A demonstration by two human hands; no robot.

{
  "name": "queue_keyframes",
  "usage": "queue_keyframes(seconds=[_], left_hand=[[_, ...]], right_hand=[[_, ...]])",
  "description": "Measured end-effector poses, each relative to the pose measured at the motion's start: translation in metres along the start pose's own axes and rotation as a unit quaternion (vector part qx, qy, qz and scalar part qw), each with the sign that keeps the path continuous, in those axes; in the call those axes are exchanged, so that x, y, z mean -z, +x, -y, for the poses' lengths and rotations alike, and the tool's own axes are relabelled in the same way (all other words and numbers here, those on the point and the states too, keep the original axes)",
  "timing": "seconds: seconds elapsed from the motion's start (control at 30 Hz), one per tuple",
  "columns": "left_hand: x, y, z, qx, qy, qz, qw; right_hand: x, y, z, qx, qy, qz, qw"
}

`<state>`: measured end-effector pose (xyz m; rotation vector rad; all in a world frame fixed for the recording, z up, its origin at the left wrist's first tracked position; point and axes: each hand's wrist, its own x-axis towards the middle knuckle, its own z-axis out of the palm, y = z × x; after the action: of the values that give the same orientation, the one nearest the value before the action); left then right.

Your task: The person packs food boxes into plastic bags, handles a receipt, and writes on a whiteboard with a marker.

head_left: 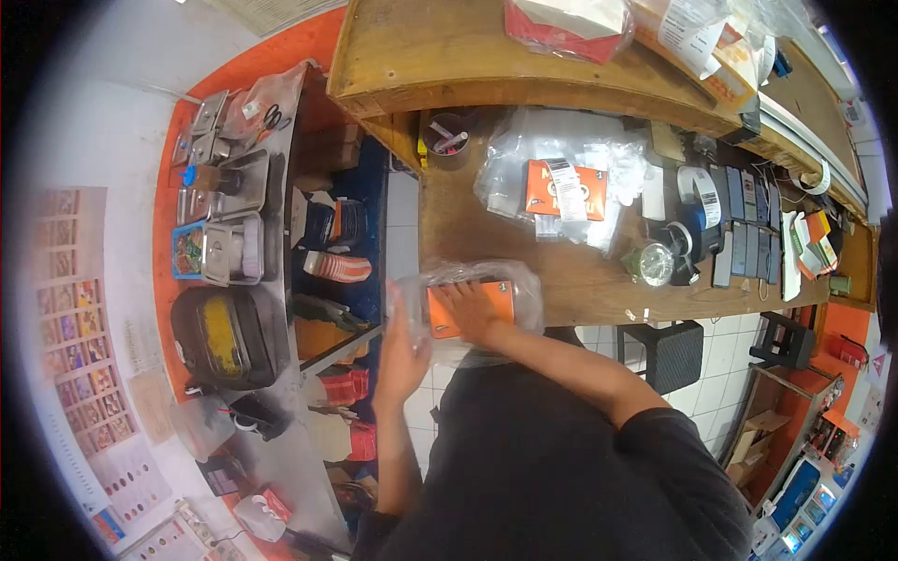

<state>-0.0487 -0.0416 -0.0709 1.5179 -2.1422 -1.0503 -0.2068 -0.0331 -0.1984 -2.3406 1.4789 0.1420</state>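
Observation:
An orange card or flat box lies at the front edge of the wooden table, with a clear plastic bag around it. My right hand rests flat on the orange face, fingers spread. To the left, my left hand is upright at the bag's left end, its fingers smeared by motion and overlapping the plastic. Farther back, a similar orange printed packet with a white label lies on a heap of clear plastic bags.
A tape roll and several dark phone-like devices lie on the table at right. A cup with pens stands at the back left. Left is a steel counter with metal containers and a black bag. A black stool stands right.

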Motion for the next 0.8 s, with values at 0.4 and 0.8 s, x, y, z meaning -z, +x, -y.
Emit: queue_keyframes(seconds=[0.4, 0.8], left_hand=[[0.010, -0.004, -0.017, -0.001, -0.042, 0.028, 0.999], [0.038, 0.000, -0.033, 0.058, 0.024, 0.161, 0.985]], right_hand=[[0.030, -0.011, -0.029, 0.001, 0.165, 0.124, 0.979], [0.081, -0.005, -0.224, -0.156, -0.003, -0.167, 0.973]])
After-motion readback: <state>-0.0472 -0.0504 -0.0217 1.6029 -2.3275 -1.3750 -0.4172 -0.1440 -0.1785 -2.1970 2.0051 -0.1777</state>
